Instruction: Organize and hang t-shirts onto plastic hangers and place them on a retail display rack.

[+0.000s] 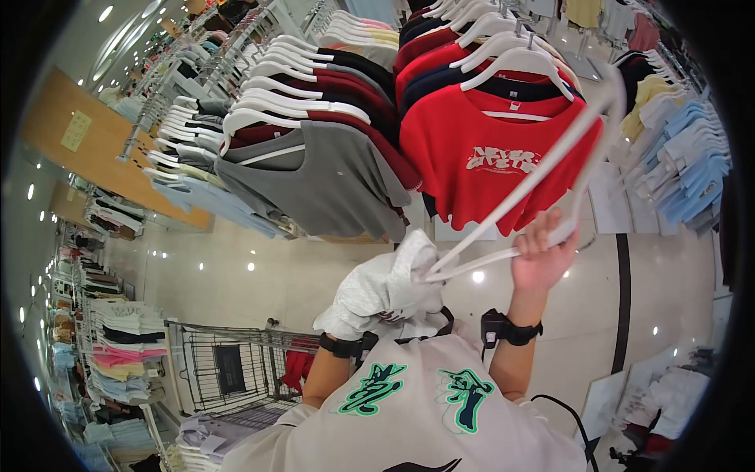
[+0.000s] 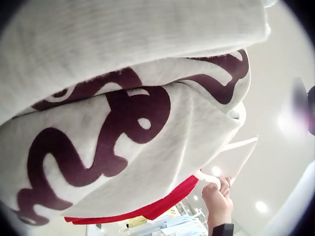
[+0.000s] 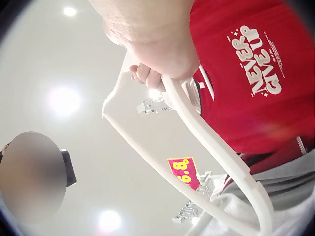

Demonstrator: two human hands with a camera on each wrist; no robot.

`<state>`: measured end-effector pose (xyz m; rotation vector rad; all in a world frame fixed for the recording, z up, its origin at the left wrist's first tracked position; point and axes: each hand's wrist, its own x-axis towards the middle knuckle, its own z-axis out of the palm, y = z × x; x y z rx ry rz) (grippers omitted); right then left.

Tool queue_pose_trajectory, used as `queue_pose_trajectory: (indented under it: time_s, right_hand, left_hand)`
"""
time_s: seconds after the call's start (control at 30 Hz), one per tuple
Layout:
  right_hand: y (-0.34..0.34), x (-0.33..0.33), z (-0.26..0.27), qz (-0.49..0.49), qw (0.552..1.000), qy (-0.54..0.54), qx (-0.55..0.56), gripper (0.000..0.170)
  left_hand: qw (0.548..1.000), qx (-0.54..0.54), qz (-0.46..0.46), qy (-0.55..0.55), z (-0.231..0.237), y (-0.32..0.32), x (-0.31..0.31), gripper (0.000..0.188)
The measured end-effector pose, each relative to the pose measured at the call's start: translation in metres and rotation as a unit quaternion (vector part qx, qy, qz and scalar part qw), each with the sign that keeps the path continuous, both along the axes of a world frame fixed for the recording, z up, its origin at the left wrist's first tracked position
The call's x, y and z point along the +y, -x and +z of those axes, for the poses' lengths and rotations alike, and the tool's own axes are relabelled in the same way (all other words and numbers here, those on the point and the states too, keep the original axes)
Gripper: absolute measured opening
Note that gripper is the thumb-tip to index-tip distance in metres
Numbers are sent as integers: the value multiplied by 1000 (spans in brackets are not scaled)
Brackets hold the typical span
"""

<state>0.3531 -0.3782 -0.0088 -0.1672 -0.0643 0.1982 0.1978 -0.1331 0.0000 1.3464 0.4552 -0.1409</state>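
"Cream and glossy, the floor (image 1: 291,275) spreads right across my head feed. What's next biggest?"

"Rows of hanging clothes (image 1: 354,98), then the wearer's pale top (image 1: 425,429), and I've got a wire shopping cart (image 1: 230,370) over to the left!"

"Straight ahead of us?"

"Grey top (image 1: 330,185) fronting one row, red shirt (image 1: 440,149) fronting the next, NEVER GIVE UP across its chest."

"Now the action, closer in!"

"White garment (image 1: 377,287), bunched over the end of the left arm, between wearer and racks. My left wrist feed catches maroon lettering (image 2: 108,147) on its folds. That cloth covers the left hand, so I cannot tell how its fingers are set."

"And the white hanger (image 3: 205,132)?"

"Slanting up in front of the red shirt, one end at the white garment's opening. How deep it sits, I can't tell; the far corner is blurred on my head feed."

"Who's got it?"

"Right hand (image 1: 543,248), just below the red shirt's hem, fingers curled round the hanger! Smallest of all, a black strap (image 1: 511,329) at that wrist."
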Motion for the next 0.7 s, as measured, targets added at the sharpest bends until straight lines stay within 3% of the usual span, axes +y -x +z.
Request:
queue_pose_trajectory:
  time_s: [0.03,0.13,0.17,0.23,0.27,0.3,0.33,0.4,0.47,0.57,0.7]
  right_hand:
    - [1,5,-2,34,998,30,-32,47]
    - [3,11,-11,83,991,76,-78,55]
    - [2,9,-13,90,988,93,-81,57]
    - [-2,1,-24,102,982,131,-86,60]
    - [-3,-2,-27,101,980,153,-77,59]
    - [-4,-6,-29,119,972,182,-92,59]
    - [-5,-8,-31,137,962,209,-106,59]
    - [-5,-1,-37,166,958,193,-130,55]
    - [3,8,-41,180,955,237,-5,51]
    - [11,16,-65,201,933,271,-124,46]
    - [28,36,-67,214,921,309,-102,46]
  left_hand:
    - [969,-131,-89,-189,0,1,1,48]
    - [954,-157,-88,-241,-12,3,4,47]
    - [953,-157,-90,-241,7,-2,0,47]
    - [865,-48,-194,-461,61,-16,-11,43]
    - [865,-49,-190,-461,37,-8,-1,43]
    - [936,-108,-75,-328,-8,5,14,40]
    - [969,-163,42,-182,-14,6,19,37]
    - [965,-168,44,-199,-27,7,24,36]
    - [958,-173,34,-225,-35,8,25,35]
    - [944,-222,19,-244,-40,0,24,33]
    - [919,-266,15,-292,-34,-11,34,30]
